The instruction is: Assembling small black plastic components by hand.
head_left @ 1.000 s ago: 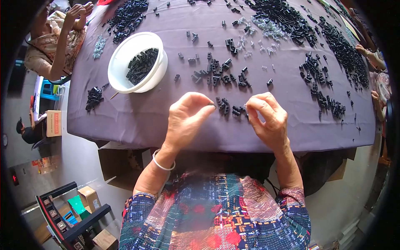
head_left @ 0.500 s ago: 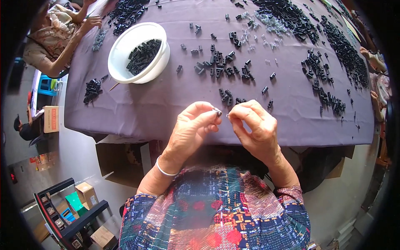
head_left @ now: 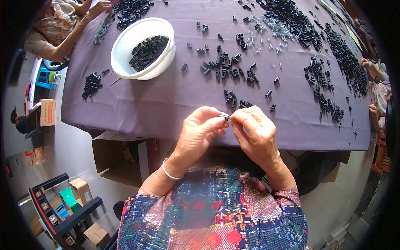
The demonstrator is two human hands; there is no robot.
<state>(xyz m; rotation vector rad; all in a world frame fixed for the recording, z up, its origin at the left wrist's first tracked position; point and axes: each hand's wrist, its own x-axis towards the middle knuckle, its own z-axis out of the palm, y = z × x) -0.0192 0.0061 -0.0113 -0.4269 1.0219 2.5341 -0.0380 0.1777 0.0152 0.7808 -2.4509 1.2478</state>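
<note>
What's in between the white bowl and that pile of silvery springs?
In the head view, some loose black plastic pieces lie between the white bowl and the silvery springs, with purple tablecloth showing around them.

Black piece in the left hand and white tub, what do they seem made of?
The black piece in the left hand looks like glossy plastic, judging by its glint, though coated metal is possible. The white tub is probably smooth plastic: even wall, soft sheen.
</note>
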